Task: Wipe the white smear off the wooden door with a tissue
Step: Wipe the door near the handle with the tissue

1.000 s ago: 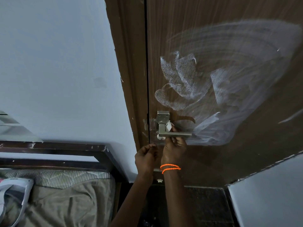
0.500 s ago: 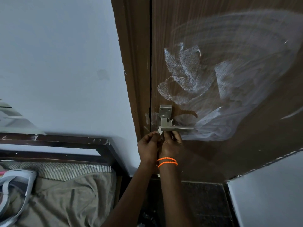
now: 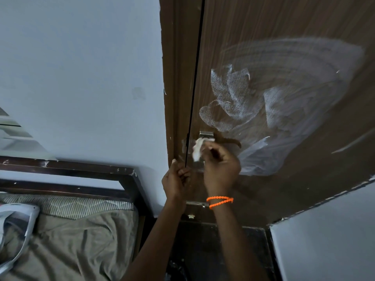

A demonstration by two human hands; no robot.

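Two bare forearms rise from the bottom centre of the frame toward a dark wooden door [image 3: 284, 27] that fills the right half. At lower left, nearest the camera, lies a bed with rumpled olive bedding [image 3: 77, 246] and a dark wooden bed frame [image 3: 67, 169] against a pale blue wall [image 3: 81, 67]. The left hand [image 3: 176, 183], just left of centre, is loosely curled with its fingers bent inward near the dark gap between door and door frame [image 3: 176, 78]; whether it holds anything cannot be told. The right hand [image 3: 221, 169], wearing an orange bead bracelet [image 3: 220, 201] at the wrist, is closed around a crumpled white tissue [image 3: 197, 148], pinching it between fingers and thumb. The tissue sticks out up and to the left of the hand, in front of the metal door handle [image 3: 206, 135], whose plate shows just above it; the hand is blurred, so whether the tissue is touching the wood is unclear. Beyond the hands, a large white smear [image 3: 284, 102] spreads from just above and right of the handle to the upper right of the frame, with a thick speckled patch near the centre and faint, sweeping streaks farther out. Judging from this, the wiping has barely started: almost all of the smear is left to clean, and the tissue sits at its lower left edge.
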